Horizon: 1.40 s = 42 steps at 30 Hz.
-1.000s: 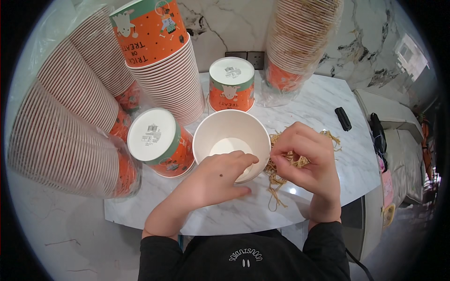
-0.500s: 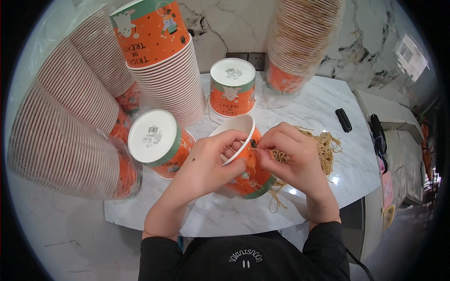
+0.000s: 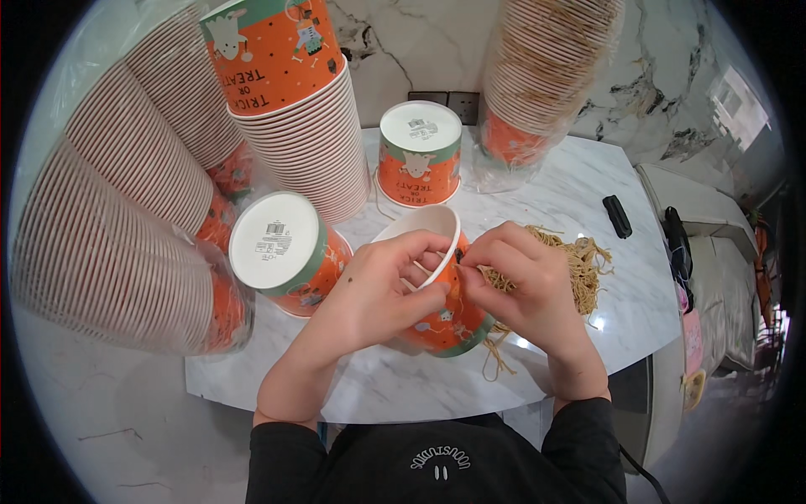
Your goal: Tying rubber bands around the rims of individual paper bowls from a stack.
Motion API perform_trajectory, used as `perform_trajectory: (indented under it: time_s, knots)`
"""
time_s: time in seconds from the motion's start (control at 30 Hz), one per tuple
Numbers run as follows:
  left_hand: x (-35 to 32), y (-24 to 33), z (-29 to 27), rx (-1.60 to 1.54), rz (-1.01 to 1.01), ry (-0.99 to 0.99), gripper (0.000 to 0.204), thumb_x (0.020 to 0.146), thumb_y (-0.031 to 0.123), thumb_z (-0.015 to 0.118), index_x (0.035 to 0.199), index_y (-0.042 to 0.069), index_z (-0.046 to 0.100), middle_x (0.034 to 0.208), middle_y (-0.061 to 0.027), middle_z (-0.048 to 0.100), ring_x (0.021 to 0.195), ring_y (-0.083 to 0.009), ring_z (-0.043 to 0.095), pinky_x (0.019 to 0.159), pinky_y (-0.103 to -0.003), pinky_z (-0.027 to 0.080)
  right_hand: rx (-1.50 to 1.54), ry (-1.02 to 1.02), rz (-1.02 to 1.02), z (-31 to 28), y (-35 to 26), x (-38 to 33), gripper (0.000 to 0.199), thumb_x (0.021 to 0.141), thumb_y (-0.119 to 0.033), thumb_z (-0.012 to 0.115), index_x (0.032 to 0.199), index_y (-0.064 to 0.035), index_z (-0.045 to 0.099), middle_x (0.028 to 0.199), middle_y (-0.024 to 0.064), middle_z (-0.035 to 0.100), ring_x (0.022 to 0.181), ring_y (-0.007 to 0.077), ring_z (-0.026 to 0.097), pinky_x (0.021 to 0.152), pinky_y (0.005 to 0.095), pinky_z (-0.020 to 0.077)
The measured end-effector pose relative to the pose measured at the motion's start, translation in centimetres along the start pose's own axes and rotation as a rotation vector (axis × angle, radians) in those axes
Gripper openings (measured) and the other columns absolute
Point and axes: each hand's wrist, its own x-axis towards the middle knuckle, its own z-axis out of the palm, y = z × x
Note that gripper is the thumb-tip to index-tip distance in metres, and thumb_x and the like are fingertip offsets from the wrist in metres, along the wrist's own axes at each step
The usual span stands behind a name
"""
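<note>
An orange paper bucket (image 3: pixel 443 323) with a green base band and white rim lies tilted on the table in front of me, its mouth toward the upper left. My left hand (image 3: pixel 386 281) grips its rim, fingers inside the mouth and thumb on the outer wall. At the outer wall, just below the rim, the fingers of my right hand (image 3: pixel 525 281) are pinched together. Whatever sits between those fingertips is too small to make out. Behind and beside my right hand lies a tangled pile of tan cords (image 3: pixel 588 269), some strands trailing toward the bucket's base.
Two upside-down buckets, a left one (image 3: pixel 273 244) and a far one (image 3: pixel 420 155), stand on the marble table (image 3: pixel 625 315). A tall bucket stack (image 3: pixel 298 143) rises behind; bagged stacks (image 3: pixel 126 260) crowd the left, another (image 3: pixel 537 76) the back right. A black object (image 3: pixel 616 217) lies far right.
Both hands keep nearly the same places. The bucket's rim has shifted very slightly, and my right fingertips have moved a little at its outer wall.
</note>
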Motion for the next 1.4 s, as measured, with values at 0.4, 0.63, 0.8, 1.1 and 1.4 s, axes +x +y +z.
perform_trajectory:
  time_s: [0.4,0.63,0.8,1.1,1.4]
  knots:
    - [1.5,-1.0,-1.0,-0.360,-0.125,-0.127,0.022,0.099,0.002,0.066,0.119,-0.007,0.071,0.106,-0.0097,0.076,0.094,-0.0124,0.073,0.087,-0.026,0.059,0.021,-0.031,0.028,-0.2,0.1,-0.1,0.016,0.079,0.000,0.075,0.093,-0.0030,0.068,0.089,0.0082,0.065,0.074,0.0264,0.070,0.064,0.0349,0.0563]
    - [1.2,-0.8,-0.4,-0.206,-0.098,-0.065,0.013,0.095,0.002,0.070,0.105,-0.005,0.073,0.093,-0.0059,0.075,0.082,-0.0087,0.072,0.074,-0.022,0.057,0.093,-0.062,0.062,-0.4,0.2,0.1,0.015,0.082,-0.001,0.075,0.095,-0.0028,0.068,0.091,0.0094,0.067,0.075,0.0286,0.071,0.065,0.0357,0.0564]
    - [0.7,-0.7,0.0,-0.007,-0.065,0.032,0.009,0.090,0.005,0.072,0.096,-0.001,0.073,0.088,-0.0015,0.073,0.074,-0.0059,0.066,0.069,-0.021,0.053,0.018,-0.224,0.171,-1.9,0.5,0.0,0.013,0.085,-0.001,0.074,0.098,-0.0031,0.072,0.088,0.0076,0.069,0.077,0.0220,0.070,0.067,0.0318,0.0544]
    - [1.5,-1.6,0.3,0.337,0.416,0.349,0.005,0.084,0.005,0.073,0.087,0.002,0.070,0.106,-0.0085,0.065,0.083,-0.0099,0.065,0.072,-0.024,0.052,-0.033,-0.161,0.437,-5.7,2.8,0.0,0.008,0.088,-0.005,0.072,0.093,0.0000,0.071,0.080,0.0107,0.066,0.065,0.0211,0.065,0.060,0.0310,0.0498]
    - [2.0,-2.2,0.0,-0.220,0.145,0.210,0.003,0.088,-0.003,0.065,0.088,-0.002,0.063,0.124,-0.0098,0.062,0.097,-0.0104,0.067,0.085,-0.026,0.057,0.426,-0.263,0.460,-4.3,1.6,0.0,0.016,0.092,-0.003,0.064,0.106,0.0023,0.071,0.087,0.0070,0.075,0.073,0.0079,0.068,0.067,0.0247,0.0546]
